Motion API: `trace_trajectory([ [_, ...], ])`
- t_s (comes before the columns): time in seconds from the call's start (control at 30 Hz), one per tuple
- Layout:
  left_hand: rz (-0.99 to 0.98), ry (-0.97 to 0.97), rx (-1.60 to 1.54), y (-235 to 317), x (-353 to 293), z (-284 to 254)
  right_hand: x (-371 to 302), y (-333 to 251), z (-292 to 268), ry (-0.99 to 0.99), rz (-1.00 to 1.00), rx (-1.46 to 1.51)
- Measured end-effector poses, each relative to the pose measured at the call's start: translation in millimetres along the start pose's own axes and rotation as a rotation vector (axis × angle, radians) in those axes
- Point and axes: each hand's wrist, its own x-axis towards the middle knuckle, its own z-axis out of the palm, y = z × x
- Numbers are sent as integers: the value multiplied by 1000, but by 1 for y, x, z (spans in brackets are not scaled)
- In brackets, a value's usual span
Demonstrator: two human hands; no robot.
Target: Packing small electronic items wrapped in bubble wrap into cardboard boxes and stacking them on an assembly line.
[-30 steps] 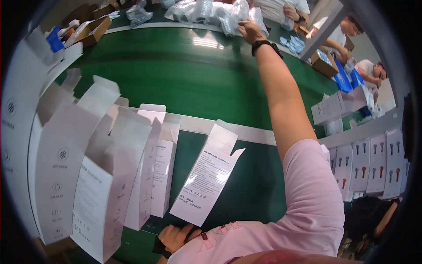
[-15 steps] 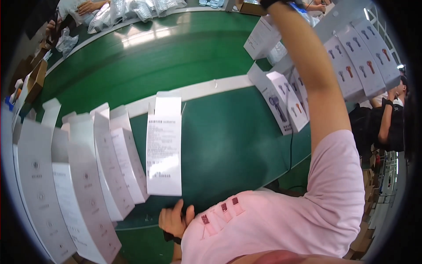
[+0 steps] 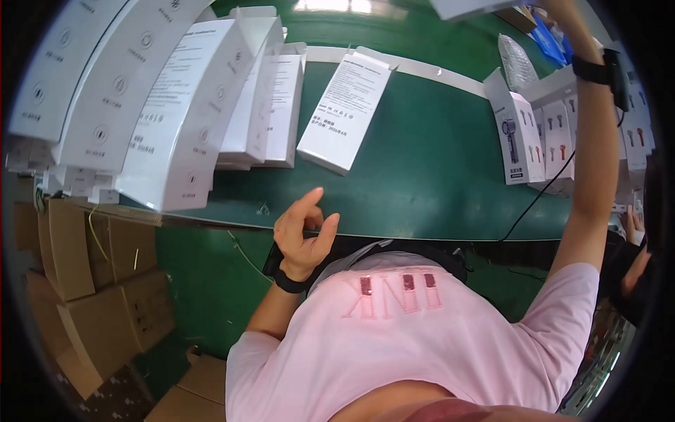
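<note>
My left hand (image 3: 306, 232) is held at the table's near edge with nothing in it, its fingers apart and the thumb out. Just beyond it a white carton (image 3: 344, 111) lies on the green table, its printed side up and its far end flap raised. Far out at the upper right, my right hand (image 3: 562, 15) grips another white box (image 3: 478, 7). That box and part of the hand are cut off by the frame's upper edge, so the fingertips are hidden.
Tall white cartons (image 3: 169, 105) stand crowded at the left. At the right stand fan-printed boxes (image 3: 517, 133), with a black cable (image 3: 541, 190) hanging beside them. A bubble-wrapped item (image 3: 517, 62) lies behind. Brown cardboard boxes (image 3: 105, 281) are stacked on the floor at the left.
The view has swung, so the table sits higher in the picture. My left hand has risen from beside my body to the table edge. My right arm has moved outward with the white box.
</note>
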Motion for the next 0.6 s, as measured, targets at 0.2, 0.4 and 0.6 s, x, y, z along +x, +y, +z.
trace_trajectory([
  [0.2, 165, 73, -181, 12, -2, 8, -42, -129, 77, -740, -236, 833],
  [0.4, 145, 49, -208, 12, -1, 10, -38, -83, 140, 74, -226, 450],
  [0.6, 178, 2, -181, 11, 3, 7, -13, 165, 153, -621, 252, -710],
])
